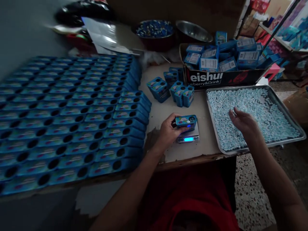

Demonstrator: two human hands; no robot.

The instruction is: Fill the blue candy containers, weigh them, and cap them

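Note:
My left hand [169,130] is closed round the left end of a small blue box [185,120], which has a round hole in its top at the right. The box is at a small digital scale [189,139] with a lit blue display; whether it rests on the scale or hangs just over it I cannot tell. Over the metal tray [218,136] of pale blue and white candies [252,99] is my right hand [244,122], its thumb apart from the fingers. Nothing that it holds can be seen.
Rows of blue boxes [79,118] cover the table's left side. Several more boxes [160,89] stand behind the scale. A carton [223,78] of blue boxes is at the back right, near a bowl of wrapped pieces [154,40] and a metal bowl [193,30].

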